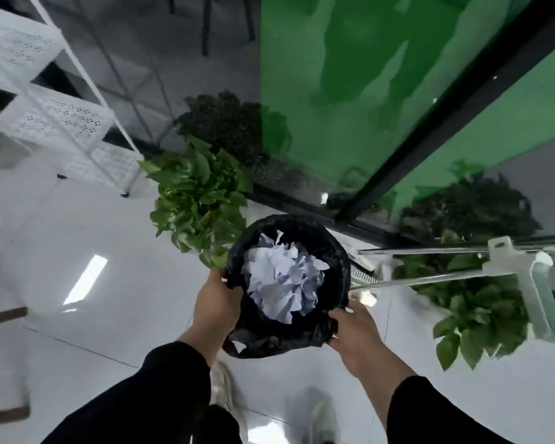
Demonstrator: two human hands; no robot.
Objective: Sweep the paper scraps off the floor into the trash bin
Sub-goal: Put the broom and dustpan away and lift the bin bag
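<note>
The left hand point(217, 298) at nine o'clock and the right hand point(354, 331) at four o'clock grip the bin point(334, 257), full of paper scraps point(282, 280).

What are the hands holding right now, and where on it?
Both hands hold the bin by its bag-lined rim: the left hand grips the left edge, the right hand grips the near right edge. Paper scraps lie inside.

Trash bin point(334, 277) liner: black. Paper scraps point(282, 277): white. Floor point(109, 315): glossy white tile. Plants point(196, 193): green. Shelf point(61, 113): white, perforated dot pattern. Sleeves point(161, 395): black.
</note>
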